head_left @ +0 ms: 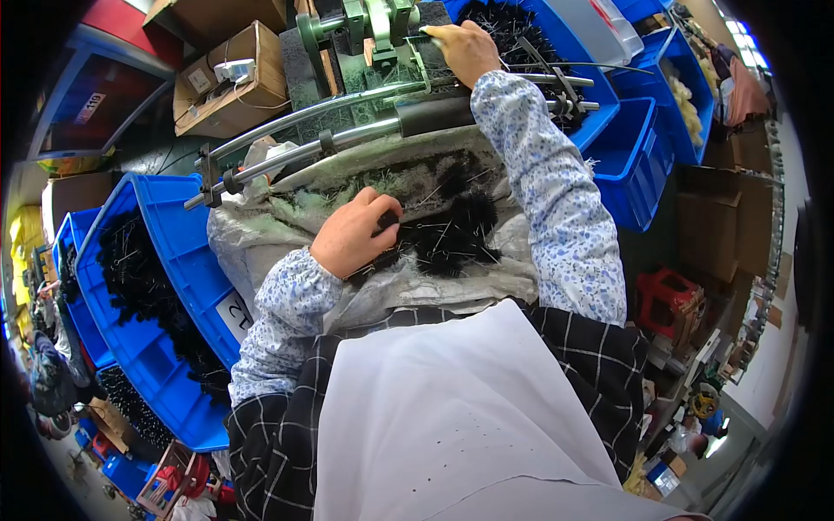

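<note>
My left hand (358, 230) is over a pale sack spread across my lap. Its fingers are curled round a dark bristly piece (387, 220), apparently one of the small black wire-stemmed brushes. A loose pile of such brushes (456, 239) lies on the sack (243, 230), right beside that hand. Farther off, my right hand (466, 52) reaches up to the green-lit metal machine (378, 30). Its thumb and index finger come together at the machine's right side; what they pinch, if anything, is too small to make out.
Chrome rails (347, 135) cross in front of the machine. A blue bin (195, 252) with black brushes stands at left, another blue bin (599, 117) behind my right arm. An open cardboard box (230, 82) sits at back left, a red plastic stool (669, 300) at right.
</note>
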Demonstrator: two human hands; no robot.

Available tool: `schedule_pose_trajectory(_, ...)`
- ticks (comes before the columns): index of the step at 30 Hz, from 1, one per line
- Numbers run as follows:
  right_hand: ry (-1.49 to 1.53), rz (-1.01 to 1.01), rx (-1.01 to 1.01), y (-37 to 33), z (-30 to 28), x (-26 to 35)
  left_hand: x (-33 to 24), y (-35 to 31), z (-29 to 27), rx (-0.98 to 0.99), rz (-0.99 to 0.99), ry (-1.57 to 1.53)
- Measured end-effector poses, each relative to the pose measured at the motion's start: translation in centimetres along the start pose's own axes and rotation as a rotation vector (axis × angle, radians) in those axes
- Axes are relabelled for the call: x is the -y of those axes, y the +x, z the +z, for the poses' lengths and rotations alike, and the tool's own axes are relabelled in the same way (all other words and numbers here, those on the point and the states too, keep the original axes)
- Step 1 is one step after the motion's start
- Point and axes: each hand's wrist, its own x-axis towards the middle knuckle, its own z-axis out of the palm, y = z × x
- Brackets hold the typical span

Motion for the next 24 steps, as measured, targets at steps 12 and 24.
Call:
schedule_pose_trajectory(12, -0.016, 0.135, -0.156, -2.3, -0.6, 0.3, 0.1, -0.7, -2.4, -0.235, -0.039, -0.276)
schedule_pose_trajectory(24, 0.047, 0.125, -0.134, -0.8, -0.3, 8.2, -0.5, -0.3, -3.0, -0.28, 0.008, -0.307)
